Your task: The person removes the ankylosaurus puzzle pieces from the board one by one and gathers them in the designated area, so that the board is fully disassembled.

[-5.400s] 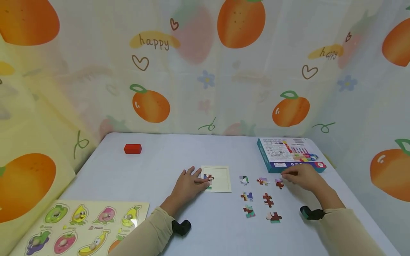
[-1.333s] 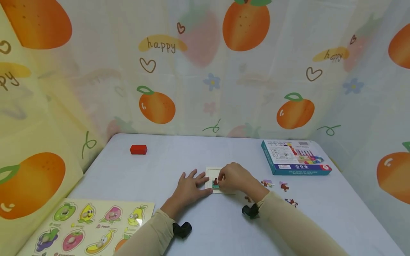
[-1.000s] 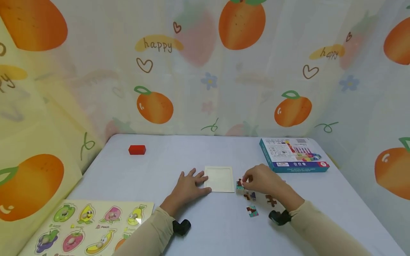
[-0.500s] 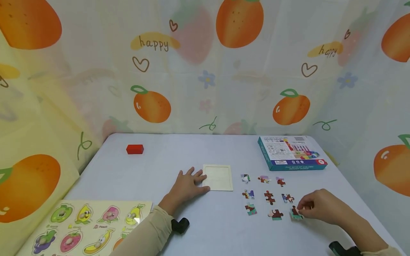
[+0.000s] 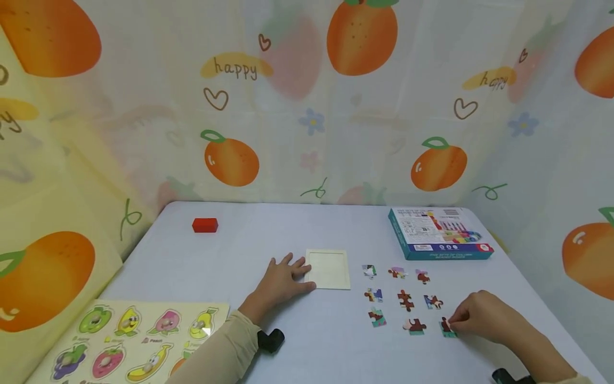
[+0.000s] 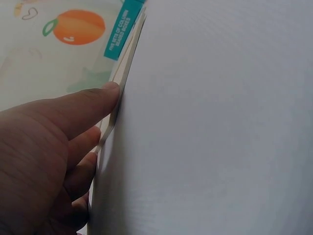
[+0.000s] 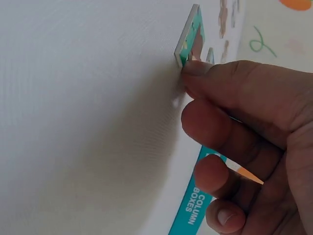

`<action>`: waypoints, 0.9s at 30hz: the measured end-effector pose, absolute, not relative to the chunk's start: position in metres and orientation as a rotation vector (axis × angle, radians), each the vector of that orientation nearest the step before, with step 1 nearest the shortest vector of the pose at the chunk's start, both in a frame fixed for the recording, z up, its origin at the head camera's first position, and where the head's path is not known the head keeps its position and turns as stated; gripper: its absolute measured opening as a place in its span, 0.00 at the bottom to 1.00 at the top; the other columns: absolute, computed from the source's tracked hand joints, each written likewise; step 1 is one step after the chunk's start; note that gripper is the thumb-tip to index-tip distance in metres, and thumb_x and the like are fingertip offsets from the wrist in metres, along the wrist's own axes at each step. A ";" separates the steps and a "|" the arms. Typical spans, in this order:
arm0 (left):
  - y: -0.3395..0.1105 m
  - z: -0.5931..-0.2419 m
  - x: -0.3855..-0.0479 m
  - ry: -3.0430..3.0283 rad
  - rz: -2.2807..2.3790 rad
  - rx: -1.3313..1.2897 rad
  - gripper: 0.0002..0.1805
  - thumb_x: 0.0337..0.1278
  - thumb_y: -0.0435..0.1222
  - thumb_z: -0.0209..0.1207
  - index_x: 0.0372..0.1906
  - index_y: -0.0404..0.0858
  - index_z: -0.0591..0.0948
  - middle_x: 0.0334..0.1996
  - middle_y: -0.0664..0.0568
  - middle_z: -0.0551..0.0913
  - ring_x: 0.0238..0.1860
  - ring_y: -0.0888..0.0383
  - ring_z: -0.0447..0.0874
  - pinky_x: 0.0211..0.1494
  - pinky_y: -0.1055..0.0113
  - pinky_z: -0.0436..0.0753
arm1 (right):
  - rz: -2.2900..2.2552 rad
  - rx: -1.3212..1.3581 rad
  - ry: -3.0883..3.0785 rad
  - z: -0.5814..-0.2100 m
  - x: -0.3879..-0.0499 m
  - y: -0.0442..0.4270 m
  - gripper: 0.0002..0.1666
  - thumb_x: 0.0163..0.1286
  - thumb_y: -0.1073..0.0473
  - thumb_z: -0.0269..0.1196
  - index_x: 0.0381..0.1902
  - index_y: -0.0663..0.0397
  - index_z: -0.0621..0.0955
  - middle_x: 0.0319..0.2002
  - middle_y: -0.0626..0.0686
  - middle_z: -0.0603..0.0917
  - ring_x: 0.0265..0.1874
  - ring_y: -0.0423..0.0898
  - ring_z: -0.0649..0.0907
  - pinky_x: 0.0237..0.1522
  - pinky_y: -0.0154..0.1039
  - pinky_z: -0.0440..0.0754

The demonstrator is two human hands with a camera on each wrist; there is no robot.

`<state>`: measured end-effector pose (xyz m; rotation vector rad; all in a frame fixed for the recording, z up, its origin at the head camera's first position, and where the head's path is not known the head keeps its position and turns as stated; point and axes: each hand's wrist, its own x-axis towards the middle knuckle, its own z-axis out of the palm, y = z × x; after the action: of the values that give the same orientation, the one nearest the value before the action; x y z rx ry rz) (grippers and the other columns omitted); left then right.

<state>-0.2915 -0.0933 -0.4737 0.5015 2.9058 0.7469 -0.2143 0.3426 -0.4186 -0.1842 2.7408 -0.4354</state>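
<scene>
My left hand (image 5: 283, 280) rests at the left rim of a square cream puzzle tray (image 5: 328, 270), fingers spread and thumb touching its near left corner. In the left wrist view the thumb (image 6: 95, 105) lies against the tray's thin edge. My right hand (image 5: 486, 317) pinches a puzzle piece (image 5: 446, 327) with brown and teal print, down at the table. The right wrist view shows that piece (image 7: 193, 39) tilted between thumb and forefinger. Other pieces lie apart in rows, among them a brown one (image 5: 405, 300) in the middle and a brown-and-teal one (image 5: 377, 318) at near left.
A teal-edged box (image 5: 443, 234) lies at the back right of the white table. The red block (image 5: 205, 225) is at the back left. A fruit board (image 5: 127, 341) with pictures and knobs fills the near left corner. Patterned curtains stand behind and at the sides.
The right hand has lifted the brown-and-teal piece out of the tray and carried it right to the near end of the rows. Earlier pieces in the tray now lie outside; the left hand stays.
</scene>
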 end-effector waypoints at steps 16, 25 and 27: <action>-0.092 -0.472 -0.287 2.904 0.755 0.478 0.34 0.56 0.58 0.63 0.65 0.47 0.78 0.68 0.55 0.71 0.74 0.47 0.53 0.72 0.40 0.43 | -0.574 -0.420 2.878 -0.386 -0.234 0.308 0.07 0.64 0.57 0.69 0.39 0.51 0.89 0.30 0.42 0.85 0.24 0.40 0.76 0.23 0.32 0.76; -0.096 -0.469 -0.286 2.935 0.725 0.561 0.24 0.63 0.49 0.59 0.62 0.46 0.80 0.66 0.52 0.73 0.71 0.44 0.60 0.71 0.44 0.57 | -0.615 -0.554 2.942 -0.375 -0.260 0.255 0.08 0.67 0.52 0.67 0.39 0.48 0.88 0.23 0.40 0.81 0.23 0.41 0.76 0.23 0.34 0.76; -0.099 -0.465 -0.285 2.961 0.707 0.581 0.23 0.65 0.48 0.58 0.62 0.45 0.80 0.65 0.50 0.74 0.68 0.44 0.66 0.68 0.46 0.63 | -0.642 -0.565 2.938 -0.375 -0.266 0.243 0.07 0.68 0.52 0.66 0.39 0.47 0.87 0.22 0.40 0.80 0.23 0.41 0.76 0.24 0.35 0.77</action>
<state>-0.2850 -0.0987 -0.4653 0.5808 2.9608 0.7069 -0.2657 0.2433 -0.3745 -0.5647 2.9376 -0.6415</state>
